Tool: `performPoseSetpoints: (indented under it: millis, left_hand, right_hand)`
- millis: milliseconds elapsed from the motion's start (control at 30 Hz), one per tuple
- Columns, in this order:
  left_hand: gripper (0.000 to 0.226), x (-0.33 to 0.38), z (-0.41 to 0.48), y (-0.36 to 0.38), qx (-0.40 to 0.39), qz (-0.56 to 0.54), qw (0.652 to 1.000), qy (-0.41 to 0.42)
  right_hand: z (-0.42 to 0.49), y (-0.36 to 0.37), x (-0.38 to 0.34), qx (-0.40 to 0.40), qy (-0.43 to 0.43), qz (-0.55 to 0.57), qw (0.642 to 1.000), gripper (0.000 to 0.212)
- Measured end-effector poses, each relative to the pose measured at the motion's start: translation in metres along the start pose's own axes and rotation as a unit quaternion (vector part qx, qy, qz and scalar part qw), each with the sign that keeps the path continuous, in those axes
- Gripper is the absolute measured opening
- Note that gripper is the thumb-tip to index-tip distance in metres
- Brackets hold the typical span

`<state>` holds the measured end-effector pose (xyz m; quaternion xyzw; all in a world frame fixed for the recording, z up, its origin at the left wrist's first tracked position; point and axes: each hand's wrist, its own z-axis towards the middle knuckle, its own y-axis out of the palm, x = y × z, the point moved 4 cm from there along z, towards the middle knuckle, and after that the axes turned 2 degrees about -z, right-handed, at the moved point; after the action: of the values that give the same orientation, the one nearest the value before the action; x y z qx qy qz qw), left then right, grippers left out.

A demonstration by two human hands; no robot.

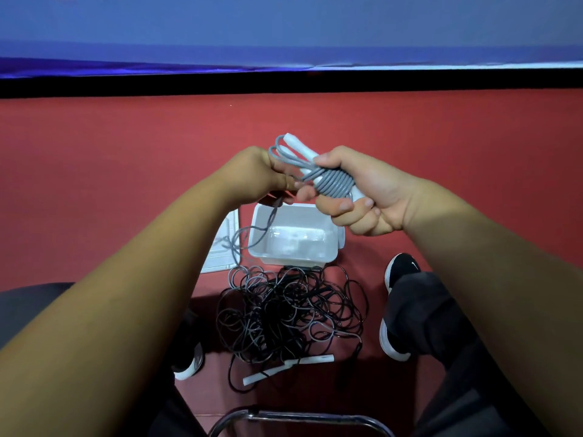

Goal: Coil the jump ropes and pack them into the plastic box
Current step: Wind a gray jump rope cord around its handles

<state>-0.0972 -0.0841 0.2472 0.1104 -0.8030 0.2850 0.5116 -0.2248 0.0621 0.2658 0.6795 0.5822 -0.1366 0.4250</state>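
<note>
Above the translucent white plastic box (291, 259), right hand (362, 190) clenches the grey jump rope bundle (331, 181) wound round its white handles, left hand (258, 175) pinches its loose tail: pull taut, wrap tight, tuck end.

A grey rope (331, 181) sits just above the middle of the frame, wound in tight turns round its two white handles (296, 146), which point to the upper left with a few loose loops beside them. The right hand (362, 197) grips the bundle and the left hand (255, 175) pinches the free strand. That strand drops across the left side of the box (293, 260), a white, open plastic tub lying at centre. Just below the box lies a tangled pile (284, 313) of black and grey ropes, with two white handles (315, 360) at its lower edge.
</note>
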Motion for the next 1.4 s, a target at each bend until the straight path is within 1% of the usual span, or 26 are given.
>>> performPoseSetpoints:
  millis: [33, 100, 167, 200, 233, 267, 300, 367, 400, 467, 567, 633, 767, 800, 867, 967, 1100, 1233, 1400]
  left_hand:
    - [0.011, 0.001, -0.001, -0.002, -0.003, -0.004, 1.0, 0.009]
    - [0.019, 0.006, -0.004, -0.002, -0.034, -0.006, 0.999, 0.04]
    - [0.025, 0.008, -0.005, -0.001, -0.055, -0.019, 0.997, 0.047]
    - [0.024, 0.01, -0.006, 0.0, -0.054, -0.032, 0.997, 0.038]
    - [0.023, 0.011, -0.005, 0.001, -0.05, -0.044, 0.997, 0.035]
    - [0.022, 0.012, -0.003, 0.002, -0.047, -0.059, 0.996, 0.039]
    - [0.021, 0.013, -0.002, 0.002, -0.043, -0.071, 0.995, 0.047]
    - [0.016, 0.018, -0.002, -0.001, -0.035, -0.083, 0.994, 0.068]
    - [0.013, 0.022, -0.002, -0.003, -0.027, -0.068, 0.994, 0.083]
    - [0.01, 0.031, -0.002, -0.008, -0.003, -0.004, 0.993, 0.121]
    - [0.01, 0.04, -0.003, -0.013, 0.023, 0.09, 0.982, 0.162]
    - [0.013, 0.042, -0.003, -0.016, 0.027, 0.136, 0.976, 0.171]
    - [0.024, 0.041, -0.005, -0.019, 0.014, 0.239, 0.958, 0.156]
    - [0.026, 0.039, -0.004, -0.019, 0.02, 0.262, 0.953, 0.154]
    - [0.024, 0.034, -0.001, -0.018, 0.035, 0.301, 0.943, 0.134]
    - [0.018, 0.023, 0.006, -0.013, 0.046, 0.326, 0.941, 0.083]
    - [0.017, 0.013, 0.008, -0.001, 0.047, 0.311, 0.948, 0.043]
    - [0.018, 0.01, 0.01, 0.003, 0.05, 0.229, 0.972, 0.015]
    - [0.025, 0.012, 0.009, 0.005, 0.068, 0.162, 0.984, 0.006]
  right_hand:
    - [0.0, 0.003, 0.004, -0.028, 0.019, -0.008, 0.999, 0.055]
    - [0.005, 0.006, 0.015, -0.077, 0.058, -0.02, 0.995, 0.066]
    - [0.007, 0.011, 0.022, -0.101, 0.091, -0.024, 0.99, 0.086]
    - [0.008, 0.012, 0.025, -0.103, 0.109, -0.041, 0.988, 0.084]
    - [0.008, 0.013, 0.026, -0.102, 0.126, -0.065, 0.985, 0.067]
    - [0.007, 0.014, 0.028, -0.095, 0.138, -0.084, 0.982, 0.057]
    - [0.007, 0.015, 0.028, -0.089, 0.146, -0.089, 0.981, 0.054]
    - [0.01, 0.013, 0.028, -0.069, 0.139, -0.065, 0.986, 0.034]
    - [0.014, 0.008, 0.029, -0.046, 0.134, -0.062, 0.988, 0.03]
    - [0.019, -0.001, 0.029, -0.004, 0.126, -0.066, 0.99, 0.021]
    - [0.024, -0.013, 0.025, 0.063, 0.1, -0.061, 0.991, 0.022]
    - [0.026, -0.022, 0.022, 0.11, 0.075, -0.028, 0.991, 0.022]
    - [0.03, -0.034, 0.014, 0.181, -0.011, 0.087, 0.98, 0.024]
    - [0.03, -0.035, 0.012, 0.184, -0.03, 0.106, 0.977, 0.026]
    - [0.029, -0.032, 0.009, 0.162, -0.054, 0.133, 0.976, 0.029]
    - [0.025, -0.025, 0.008, 0.141, -0.057, 0.121, 0.981, 0.035]
    - [0.025, -0.023, 0.009, 0.17, -0.042, 0.086, 0.981, 0.042]
    - [0.025, -0.026, 0.01, 0.234, -0.043, 0.068, 0.969, 0.058]
    - [0.026, -0.028, 0.01, 0.251, -0.052, 0.076, 0.964, 0.06]
